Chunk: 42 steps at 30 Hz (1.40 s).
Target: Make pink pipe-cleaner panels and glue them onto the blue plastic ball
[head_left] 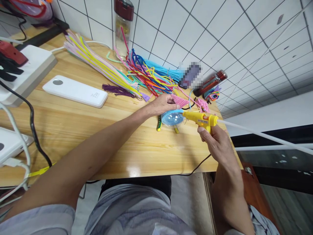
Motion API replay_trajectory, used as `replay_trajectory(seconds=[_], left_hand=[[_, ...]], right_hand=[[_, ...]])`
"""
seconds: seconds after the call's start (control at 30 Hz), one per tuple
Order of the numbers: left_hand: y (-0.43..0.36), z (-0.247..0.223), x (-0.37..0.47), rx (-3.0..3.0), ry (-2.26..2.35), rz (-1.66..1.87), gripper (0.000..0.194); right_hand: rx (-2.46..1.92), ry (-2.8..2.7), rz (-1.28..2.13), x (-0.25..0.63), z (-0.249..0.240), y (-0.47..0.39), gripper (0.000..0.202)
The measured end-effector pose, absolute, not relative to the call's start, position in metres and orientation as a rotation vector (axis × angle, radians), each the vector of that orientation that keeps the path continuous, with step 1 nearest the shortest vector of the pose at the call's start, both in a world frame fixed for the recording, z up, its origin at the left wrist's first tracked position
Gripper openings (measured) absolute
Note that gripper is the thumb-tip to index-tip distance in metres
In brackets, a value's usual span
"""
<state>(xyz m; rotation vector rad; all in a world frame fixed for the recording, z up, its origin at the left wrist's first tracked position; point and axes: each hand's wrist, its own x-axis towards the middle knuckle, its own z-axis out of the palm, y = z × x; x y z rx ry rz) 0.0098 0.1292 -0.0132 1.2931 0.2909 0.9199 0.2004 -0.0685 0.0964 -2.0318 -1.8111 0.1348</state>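
My right hand (pixel 214 138) is wrapped round the handle of a yellow glue gun (pixel 199 118), with a long white glue stick (pixel 256 133) running out of its back end. The gun's nozzle points left, at the edge of a pink ribbed piece made of pipe cleaners (pixel 179 101). Between thumb and fingers, my left hand (pixel 162 103) pinches that pink piece. Just below it is a clear round dome with a light blue rim (pixel 172 118). Green and yellow handles, perhaps of scissors or pliers (pixel 159 124), stick out from under the dome.
Loose coloured pipe cleaners (pixel 146 71) lie along the tiled wall beside a glass bottle (pixel 122 29). A dark red flask (pixel 211 83) and a small colourful figure (pixel 212 94) are at the back right. On the left are a white power bank (pixel 74 90), a power strip (pixel 31 71) and cables.
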Motion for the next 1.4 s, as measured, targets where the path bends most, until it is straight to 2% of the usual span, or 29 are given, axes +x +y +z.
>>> replay_trajectory(seconds=[0.17, 0.37, 0.57, 0.7, 0.83, 1.07, 1.27, 1.4], left_hand=[[0.13, -0.014, 0.01, 1.284, 0.298, 0.906, 0.037], [0.131, -0.014, 0.01, 1.285, 0.287, 0.904, 0.04], [0.133, -0.017, 0.012, 1.299, 0.297, 0.915, 0.041], [0.134, -0.019, 0.013, 1.299, 0.318, 0.929, 0.04], [0.133, -0.018, 0.012, 1.321, 0.35, 0.912, 0.033], [0.132, -0.017, 0.009, 1.369, 0.354, 0.93, 0.037], [0.131, -0.018, 0.005, 1.431, 0.399, 0.928, 0.032], [0.127, -0.013, 0.002, 1.456, 0.424, 0.91, 0.029]], right_hand=[[-2.053, -1.798, 0.114, 0.201, 0.096, -0.069, 0.059], [-2.027, -1.752, 0.178, 0.202, 0.096, -0.07, 0.053], [-1.599, -1.425, 0.615, 0.203, 0.082, -0.071, 0.034], [-1.346, -1.059, 0.822, 0.222, 0.055, -0.06, 0.039], [-1.396, -0.834, 1.027, 0.253, 0.024, -0.036, 0.052], [-1.524, -0.756, 1.146, 0.275, 0.0, -0.01, 0.044], [-1.794, -0.906, 0.97, 0.278, 0.003, -0.047, 0.05], [-2.042, -1.261, 0.357, 0.252, 0.007, -0.063, 0.06]])
